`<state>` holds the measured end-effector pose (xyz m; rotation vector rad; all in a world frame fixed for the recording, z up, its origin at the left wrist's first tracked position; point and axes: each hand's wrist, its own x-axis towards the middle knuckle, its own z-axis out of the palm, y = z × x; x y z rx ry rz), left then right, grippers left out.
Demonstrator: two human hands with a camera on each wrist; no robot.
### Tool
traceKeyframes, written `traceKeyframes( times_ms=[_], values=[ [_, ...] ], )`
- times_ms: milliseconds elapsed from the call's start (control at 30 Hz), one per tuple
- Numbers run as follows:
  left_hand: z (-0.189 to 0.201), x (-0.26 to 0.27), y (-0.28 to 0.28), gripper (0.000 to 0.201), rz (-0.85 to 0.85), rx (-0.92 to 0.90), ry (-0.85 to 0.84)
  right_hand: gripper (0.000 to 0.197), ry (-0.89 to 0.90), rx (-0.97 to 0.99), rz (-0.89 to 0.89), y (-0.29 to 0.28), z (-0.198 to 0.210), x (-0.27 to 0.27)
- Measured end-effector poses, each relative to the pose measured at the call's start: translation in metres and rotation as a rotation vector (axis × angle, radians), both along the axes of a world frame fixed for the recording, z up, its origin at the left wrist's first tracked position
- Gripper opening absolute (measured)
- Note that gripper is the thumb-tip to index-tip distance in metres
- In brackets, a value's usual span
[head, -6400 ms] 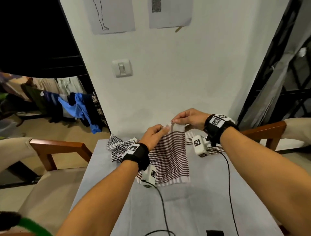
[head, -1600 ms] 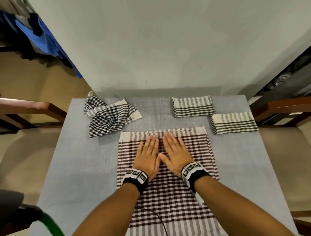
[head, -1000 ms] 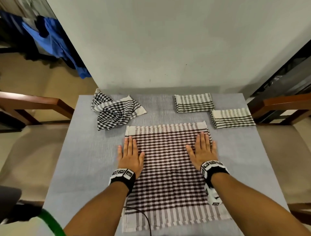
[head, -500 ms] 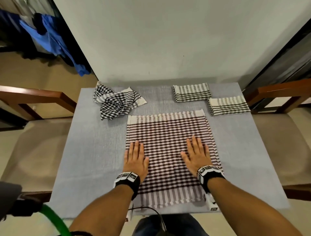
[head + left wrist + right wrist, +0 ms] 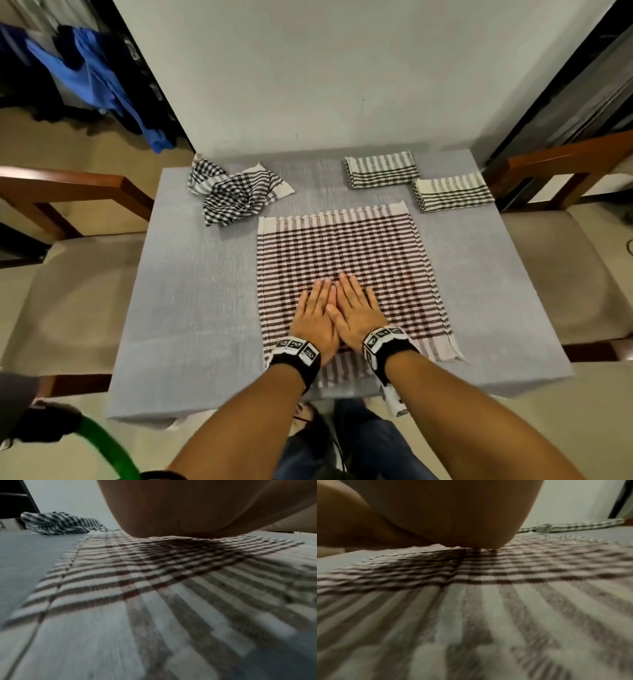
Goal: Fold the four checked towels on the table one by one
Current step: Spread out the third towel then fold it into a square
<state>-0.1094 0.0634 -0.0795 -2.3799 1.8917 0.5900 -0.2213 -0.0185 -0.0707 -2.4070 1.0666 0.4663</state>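
Note:
A brown checked towel (image 5: 346, 253) lies spread flat in the middle of the grey table (image 5: 191, 274). Both hands press flat on its near half, side by side and touching: my left hand (image 5: 317, 308) and my right hand (image 5: 356, 305), fingers straight. The left wrist view shows the palm (image 5: 188, 513) on the towel (image 5: 120, 574); the right wrist view shows the same for the other palm (image 5: 453, 513) and towel (image 5: 488, 601). A crumpled black checked towel (image 5: 236, 193) lies at the far left. Two folded green-striped towels (image 5: 380, 169) (image 5: 452, 192) sit at the far right.
The table's far edge meets a white wall (image 5: 325, 85). Wooden chairs stand at the left (image 5: 68, 192) and the right (image 5: 565, 164). The towel's near fringe reaches the table's front edge. Bare grey cloth lies to the left of the spread towel.
My hands were spread apart near the towel's side edges; they have slid inward and now meet at its near centre. The towel lies a little flatter.

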Motion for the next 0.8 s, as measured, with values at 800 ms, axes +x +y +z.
traceKeyframes(
  times_ms=[800],
  values=[
    [-0.019, -0.076, 0.049, 0.069, 0.148, -0.03, 0.014, 0.079, 0.004, 0.004, 0.003, 0.05, -0.007, -0.069]
  ],
)
